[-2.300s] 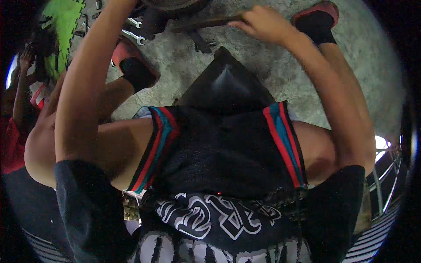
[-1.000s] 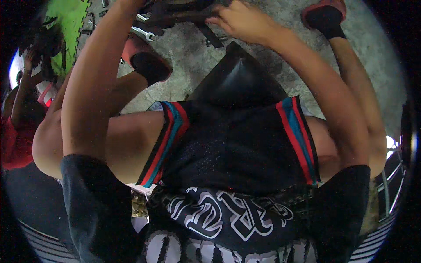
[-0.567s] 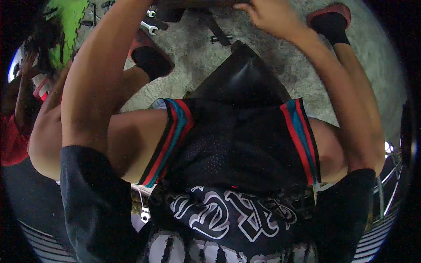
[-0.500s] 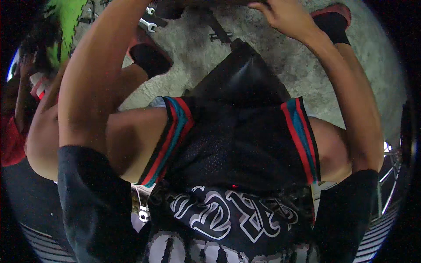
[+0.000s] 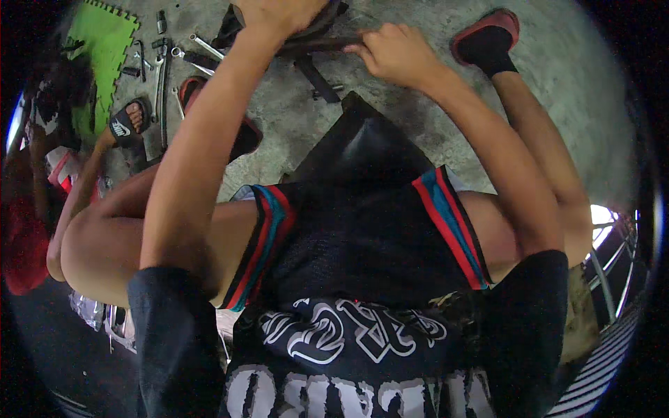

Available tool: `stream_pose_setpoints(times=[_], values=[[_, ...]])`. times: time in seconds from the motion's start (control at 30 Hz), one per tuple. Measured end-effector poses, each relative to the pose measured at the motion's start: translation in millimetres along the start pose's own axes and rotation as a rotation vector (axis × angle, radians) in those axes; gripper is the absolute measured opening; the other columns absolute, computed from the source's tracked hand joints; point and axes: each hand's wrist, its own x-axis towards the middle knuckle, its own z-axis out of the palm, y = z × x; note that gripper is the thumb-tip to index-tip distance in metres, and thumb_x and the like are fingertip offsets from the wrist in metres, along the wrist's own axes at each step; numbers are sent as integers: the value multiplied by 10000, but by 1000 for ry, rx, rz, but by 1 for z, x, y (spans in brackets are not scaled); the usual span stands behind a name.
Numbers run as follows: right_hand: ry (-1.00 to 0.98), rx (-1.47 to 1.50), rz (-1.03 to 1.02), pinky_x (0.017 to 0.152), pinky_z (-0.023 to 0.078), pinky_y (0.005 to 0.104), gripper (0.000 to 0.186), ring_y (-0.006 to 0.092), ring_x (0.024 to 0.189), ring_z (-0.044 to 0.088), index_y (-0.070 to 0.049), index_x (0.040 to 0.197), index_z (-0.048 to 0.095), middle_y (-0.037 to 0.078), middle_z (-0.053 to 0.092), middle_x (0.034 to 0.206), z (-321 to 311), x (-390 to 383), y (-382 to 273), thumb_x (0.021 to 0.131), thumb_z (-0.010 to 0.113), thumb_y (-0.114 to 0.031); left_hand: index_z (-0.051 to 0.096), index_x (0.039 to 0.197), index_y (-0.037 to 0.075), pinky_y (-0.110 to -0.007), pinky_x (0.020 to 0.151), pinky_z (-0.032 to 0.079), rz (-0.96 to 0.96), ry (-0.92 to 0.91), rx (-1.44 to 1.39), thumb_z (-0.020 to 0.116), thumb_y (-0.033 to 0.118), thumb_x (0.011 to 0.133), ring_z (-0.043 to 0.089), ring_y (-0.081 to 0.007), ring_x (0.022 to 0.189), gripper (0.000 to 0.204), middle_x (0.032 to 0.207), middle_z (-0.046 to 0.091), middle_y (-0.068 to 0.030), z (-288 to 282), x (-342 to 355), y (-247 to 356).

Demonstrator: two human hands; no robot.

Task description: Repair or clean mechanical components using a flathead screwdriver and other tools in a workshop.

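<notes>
At the top edge, my left hand point(image 5: 279, 15) is bent over a dark rounded part point(image 5: 317, 26); its fingertips are cut off or hidden. A long, dark, narrow bar point(image 5: 320, 46) runs from beneath that hand toward the right. My right hand point(image 5: 401, 57) has its fingers closed on the bar's right end, thumb toward me. What the dark part and bar belong to cannot be made out. Below them, a short black strip point(image 5: 315, 76) lies on the concrete beside a small metal piece point(image 5: 337, 88).
Several wrenches point(image 5: 159, 87) and a socket point(image 5: 162, 22) lie on the floor at left, near a green foam mat point(image 5: 111, 35). A co-worker's sandalled foot point(image 5: 130, 120) is beside them. A black, smooth, pointed surface point(image 5: 362, 143) lies between my legs.
The view has shifted, bringing more of the tools, mat and both hands into sight. Both hands remain at the dark part and bar.
</notes>
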Motion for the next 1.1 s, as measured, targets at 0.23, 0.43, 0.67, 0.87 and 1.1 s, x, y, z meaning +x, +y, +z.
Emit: stream_pose_setpoints(times=[0.23,0.43,0.67,0.87,1.1], values=[[67,-30,-181,655,537,488,389,395,668,649,-65,907,700,188,637,686,-11,19,21,932,592,-438,392,1490,121,-666,1039,263,45,335,-4,658,723,745,369,-446,1335,994,1440,402,-256,17,-3,-15],[33,131,-209,606,492,518,438,407,631,604,-5,749,647,208,592,676,-13,26,27,947,586,-391,553,1373,100,-562,1050,312,493,142,-185,616,577,842,434,-436,1273,717,1345,475,-243,3,17,-46],[-129,123,-116,647,480,522,430,392,698,605,-12,762,644,212,603,727,-9,25,29,944,584,-397,704,1119,8,-479,961,404,696,-234,-371,557,412,901,531,-390,1175,482,1168,599,-212,-20,57,-43],[-160,87,-129,723,481,531,436,391,751,615,-13,793,665,210,620,779,-8,22,47,949,568,-407,701,997,-58,-473,880,451,719,-132,-495,528,387,907,600,-395,990,486,1017,644,-224,-17,69,-31],[-82,0,-169,665,521,487,323,363,724,654,-97,909,710,169,630,756,-21,32,30,904,618,-407,684,969,-48,-504,881,465,764,-350,-371,595,308,875,581,-442,999,379,1110,621,-242,-17,56,-15]])
